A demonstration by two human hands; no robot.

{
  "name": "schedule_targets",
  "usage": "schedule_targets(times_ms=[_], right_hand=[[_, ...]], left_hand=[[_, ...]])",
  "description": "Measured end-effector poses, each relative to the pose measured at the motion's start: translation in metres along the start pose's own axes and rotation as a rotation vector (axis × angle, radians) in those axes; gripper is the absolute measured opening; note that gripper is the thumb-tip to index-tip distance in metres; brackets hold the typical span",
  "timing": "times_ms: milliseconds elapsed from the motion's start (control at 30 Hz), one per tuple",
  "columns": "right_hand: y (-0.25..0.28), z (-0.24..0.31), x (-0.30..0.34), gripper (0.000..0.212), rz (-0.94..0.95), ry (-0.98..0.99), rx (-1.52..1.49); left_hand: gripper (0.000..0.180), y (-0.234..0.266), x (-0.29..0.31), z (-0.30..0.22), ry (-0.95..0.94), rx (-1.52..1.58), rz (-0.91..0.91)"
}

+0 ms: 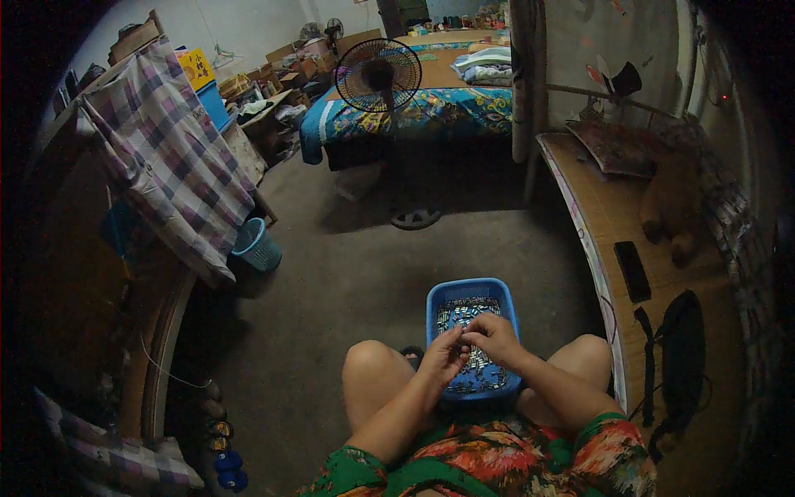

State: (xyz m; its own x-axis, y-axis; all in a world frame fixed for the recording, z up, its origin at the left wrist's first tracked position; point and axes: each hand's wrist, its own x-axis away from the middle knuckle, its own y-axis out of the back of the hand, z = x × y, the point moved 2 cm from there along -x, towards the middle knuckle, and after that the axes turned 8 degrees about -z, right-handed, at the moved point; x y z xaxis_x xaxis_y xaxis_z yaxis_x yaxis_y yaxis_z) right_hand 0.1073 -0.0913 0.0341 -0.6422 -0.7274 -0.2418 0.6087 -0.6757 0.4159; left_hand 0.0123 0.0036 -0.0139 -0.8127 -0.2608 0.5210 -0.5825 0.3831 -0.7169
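Note:
A blue plastic basket [432,313] sits between my knees, holding many small shiny metallic pieces [472,310] and darker ones near its front. Above the basket, my left hand [445,356] and my right hand [493,338] meet with fingertips together. Both hands are closed in a pinch. Whatever lies between the fingertips is too small and hidden to make out.
On the right, a wooden bench [609,211] carries a black phone [633,271] and a dark strapped bag [682,356]. A standing fan [379,74] is ahead, before a bed [455,108]. To the left are a blue wastebasket [258,247] and a checked cloth [170,149].

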Motion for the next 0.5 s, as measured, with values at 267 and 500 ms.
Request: schedule_targets(times_ms=[267, 500], right_hand=[[0.006, -0.002, -0.006, 0.021, 0.242, -0.575, -0.49], [0.007, -0.025, 0.001, 0.026, 0.232, -0.525, -0.456]], left_hand=[[0.021, -0.002, -0.001, -0.002, 0.007, 0.006, 0.05], [0.02, -0.002, 0.005, 0.004, 0.028, 0.014, 0.089]])
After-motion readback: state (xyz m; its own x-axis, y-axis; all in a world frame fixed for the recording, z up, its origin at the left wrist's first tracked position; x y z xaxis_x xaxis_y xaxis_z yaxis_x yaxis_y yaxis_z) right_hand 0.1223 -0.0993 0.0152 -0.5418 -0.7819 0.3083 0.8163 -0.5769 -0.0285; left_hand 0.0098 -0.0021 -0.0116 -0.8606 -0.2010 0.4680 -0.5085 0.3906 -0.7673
